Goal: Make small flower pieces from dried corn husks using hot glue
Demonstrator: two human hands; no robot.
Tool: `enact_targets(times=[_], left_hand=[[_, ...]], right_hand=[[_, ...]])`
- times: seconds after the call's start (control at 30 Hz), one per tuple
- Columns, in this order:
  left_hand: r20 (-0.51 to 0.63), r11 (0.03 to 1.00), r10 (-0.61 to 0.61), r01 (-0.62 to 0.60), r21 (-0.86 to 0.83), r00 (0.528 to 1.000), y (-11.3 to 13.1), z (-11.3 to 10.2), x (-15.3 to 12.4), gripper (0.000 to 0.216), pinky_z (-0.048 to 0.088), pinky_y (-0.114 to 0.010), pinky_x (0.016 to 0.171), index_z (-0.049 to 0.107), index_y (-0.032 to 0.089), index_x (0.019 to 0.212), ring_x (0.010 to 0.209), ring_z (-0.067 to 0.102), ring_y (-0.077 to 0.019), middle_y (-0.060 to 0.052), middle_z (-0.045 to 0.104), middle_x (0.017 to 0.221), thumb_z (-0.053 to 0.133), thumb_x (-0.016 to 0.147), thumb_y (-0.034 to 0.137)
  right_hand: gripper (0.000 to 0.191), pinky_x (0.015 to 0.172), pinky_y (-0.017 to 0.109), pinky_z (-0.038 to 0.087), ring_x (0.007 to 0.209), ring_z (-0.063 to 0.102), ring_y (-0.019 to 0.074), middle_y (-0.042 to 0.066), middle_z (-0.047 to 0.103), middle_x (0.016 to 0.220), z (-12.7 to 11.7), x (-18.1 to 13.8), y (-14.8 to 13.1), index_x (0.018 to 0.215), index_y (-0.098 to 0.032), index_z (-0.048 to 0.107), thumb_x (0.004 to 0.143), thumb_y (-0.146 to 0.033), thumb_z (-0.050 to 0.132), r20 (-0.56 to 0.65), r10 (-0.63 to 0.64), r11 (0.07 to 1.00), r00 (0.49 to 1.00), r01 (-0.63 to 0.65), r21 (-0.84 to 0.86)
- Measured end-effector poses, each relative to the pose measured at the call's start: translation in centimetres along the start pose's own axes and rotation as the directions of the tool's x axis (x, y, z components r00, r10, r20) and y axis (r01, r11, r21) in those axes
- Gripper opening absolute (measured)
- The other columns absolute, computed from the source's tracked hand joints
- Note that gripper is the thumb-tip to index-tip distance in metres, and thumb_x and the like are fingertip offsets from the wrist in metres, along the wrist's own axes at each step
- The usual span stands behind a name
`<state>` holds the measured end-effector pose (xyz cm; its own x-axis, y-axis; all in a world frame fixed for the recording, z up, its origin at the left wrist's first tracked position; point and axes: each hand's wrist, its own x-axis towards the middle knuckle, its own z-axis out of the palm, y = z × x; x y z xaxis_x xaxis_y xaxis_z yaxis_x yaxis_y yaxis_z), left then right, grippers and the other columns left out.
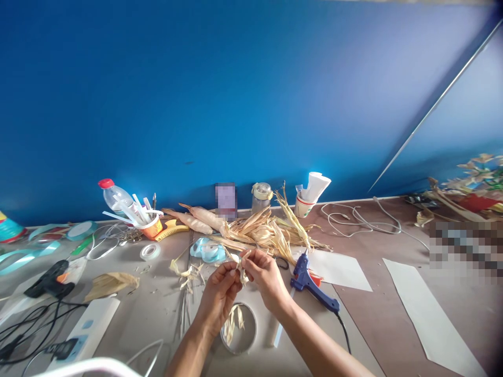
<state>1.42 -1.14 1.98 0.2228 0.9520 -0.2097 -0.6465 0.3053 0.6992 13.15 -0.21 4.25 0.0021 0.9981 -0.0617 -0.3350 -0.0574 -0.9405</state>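
Close together above the table, my left hand [220, 293] and my right hand [268, 277] both pinch a small pale piece of dried corn husk [244, 273]. Fingers cover most of it, so its shape is unclear. Below them a round ring [255, 331] lies on the table, with a few husk strips [234, 320] inside. Just beyond my hands spreads a pile of dried corn husks [259, 230]. A blue glue gun [314, 285] rests to the right of my right hand. Husk scraps [188, 275] lie to the left.
A power strip [87, 329] and black cables sit at the left. Along the blue wall stand a bottle [117, 196], an orange cup [152, 229] of sticks, a jar [261, 199] and a paper cup [303, 207]. White sheets [424, 309] and a cable [369, 225] lie right.
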Motion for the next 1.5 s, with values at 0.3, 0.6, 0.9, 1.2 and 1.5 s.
enact_targets(times=[0.3, 0.6, 0.9, 1.2, 1.5], left_hand=[[0.037, 1.000, -0.015, 0.016, -0.011, 0.999, 0.0, 0.0, 0.1, 0.012, 0.039, -0.014, 0.052, 0.065, 0.012, 0.077, 0.051, 0.043, -0.0033, 0.002, 0.053, 0.058, 0.073, 0.068, 0.016], [-0.034, 1.000, 0.027, -0.027, -0.001, 0.999, -0.1, -0.1, 0.3, 0.017, 0.039, -0.015, 0.051, 0.064, 0.013, 0.077, 0.052, 0.047, -0.0050, 0.001, 0.057, 0.058, 0.075, 0.065, 0.019], [-0.071, 0.995, 0.089, -0.086, 0.044, 0.994, -0.2, -0.1, 0.3, 0.014, 0.042, -0.017, 0.056, 0.064, 0.014, 0.076, 0.056, 0.052, -0.0066, 0.001, 0.059, 0.059, 0.073, 0.067, 0.021], [-0.094, 0.995, 0.099, -0.097, 0.019, 0.991, -0.1, -0.2, 0.2, 0.014, 0.039, -0.015, 0.055, 0.065, 0.015, 0.077, 0.054, 0.046, -0.0046, 0.003, 0.056, 0.061, 0.073, 0.067, 0.020], [-0.148, 0.992, 0.115, -0.106, 0.071, 0.982, 0.1, -0.2, 0.4, 0.020, 0.035, -0.018, 0.049, 0.067, 0.015, 0.082, 0.048, 0.037, -0.0053, 0.006, 0.046, 0.055, 0.075, 0.064, 0.022]], right_hand=[[0.011, 0.046, 0.021, 0.024, 0.048, 0.033, 0.0069, -0.006, 0.045, 0.053, 0.0, -0.1, -0.4, 0.072, -0.016, 0.055, 0.067, -0.025, 0.059, 0.008, 0.001, 1.000, 1.000, -0.001, -0.023], [0.010, 0.049, 0.021, 0.033, 0.049, 0.040, 0.0081, -0.004, 0.049, 0.056, 0.1, -0.3, -0.2, 0.074, -0.016, 0.056, 0.071, -0.025, 0.057, 0.060, -0.008, 1.000, 0.998, 0.009, -0.017], [0.007, 0.051, 0.022, 0.033, 0.051, 0.040, 0.0082, -0.003, 0.049, 0.058, 0.4, -0.5, -0.2, 0.071, -0.016, 0.056, 0.072, -0.023, 0.056, 0.105, -0.031, 0.999, 0.994, 0.035, -0.034], [0.019, 0.047, 0.021, 0.030, 0.045, 0.037, 0.0080, -0.006, 0.046, 0.047, 0.2, -0.3, 0.0, 0.068, -0.017, 0.052, 0.074, -0.035, 0.056, -0.019, 0.023, 0.994, 1.000, -0.025, -0.103], [0.025, 0.055, 0.022, 0.039, 0.056, 0.049, 0.0111, -0.002, 0.056, 0.064, -0.7, -0.1, 1.2, 0.097, -0.017, 0.061, 0.075, -0.019, 0.050, 0.084, -0.105, 0.850, 0.991, 0.134, -0.510]])
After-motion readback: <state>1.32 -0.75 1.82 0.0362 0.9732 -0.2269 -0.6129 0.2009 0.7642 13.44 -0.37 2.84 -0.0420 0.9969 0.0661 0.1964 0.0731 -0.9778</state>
